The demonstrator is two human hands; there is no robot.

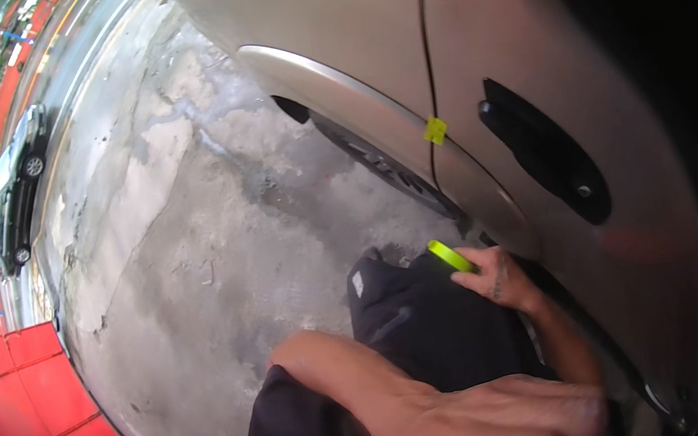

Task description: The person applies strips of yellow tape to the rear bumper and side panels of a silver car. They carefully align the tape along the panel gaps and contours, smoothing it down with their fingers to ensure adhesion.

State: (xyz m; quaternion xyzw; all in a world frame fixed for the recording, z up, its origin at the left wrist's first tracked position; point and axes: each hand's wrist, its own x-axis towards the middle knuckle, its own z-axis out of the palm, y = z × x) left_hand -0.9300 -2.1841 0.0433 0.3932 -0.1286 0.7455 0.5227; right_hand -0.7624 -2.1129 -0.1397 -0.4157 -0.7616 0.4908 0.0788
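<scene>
My right hand point(502, 278) is closed on a roll of bright yellow-green tape point(451, 256), held above my dark-clothed knee point(434, 313) and close to the car's lower side. Across my lap reaches my left arm, elbow bent out to the left. My left hand point(502, 419) is large at the lower edge, its back showing; its fingers are out of sight. Beside me on the right stands a bronze-grey car door point(511, 35) with a black handle point(545, 155). A small yellow tape piece point(436, 130) sticks across the seam between the door and the neighbouring panel.
Left of that seam, a wheel point(381, 160) sits under the arch. Stained, cracked concrete point(183, 241) spreads to the left. A red tiled surface point(44, 395) lies at the lower left. Farther off, a dark car point(19, 188) stands by the road, with green trees beyond.
</scene>
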